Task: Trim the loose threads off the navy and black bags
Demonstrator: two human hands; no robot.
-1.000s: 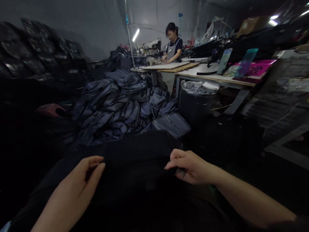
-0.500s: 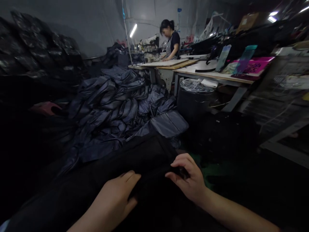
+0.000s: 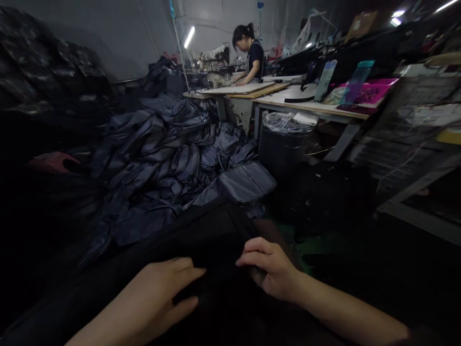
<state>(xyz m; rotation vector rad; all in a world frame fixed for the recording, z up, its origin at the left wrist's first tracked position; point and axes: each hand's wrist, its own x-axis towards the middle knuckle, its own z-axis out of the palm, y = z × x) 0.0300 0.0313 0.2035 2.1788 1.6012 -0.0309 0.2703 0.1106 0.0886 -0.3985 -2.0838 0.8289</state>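
Observation:
A long piece of black fabric point(image 3: 205, 226) stretches across in front of me, its details mostly lost in the dark. Over its near edge lies my left hand point(image 3: 160, 288), fingers on top and thumb lower, with a dark fold between them. At the fabric's right end, my right hand point(image 3: 270, 269) is closed, fingertips pinching the edge. The lower part of the fabric merges into shadow, and what supports it is hidden.
Beyond the fabric is a heap of dark grey-blue bags point(image 3: 162, 149). A lined bin point(image 3: 284, 144) stands by a worktable point(image 3: 273, 100) with bottles and a pink basket point(image 3: 378, 91). Black bags point(image 3: 324, 192) lie at right. A co-worker point(image 3: 255, 57) is at a sewing machine point(image 3: 216, 62).
My right hand has moved slightly left and its fingers have closed more on the fabric edge. My left hand has shifted left, its fingers straighter. The view has turned a little.

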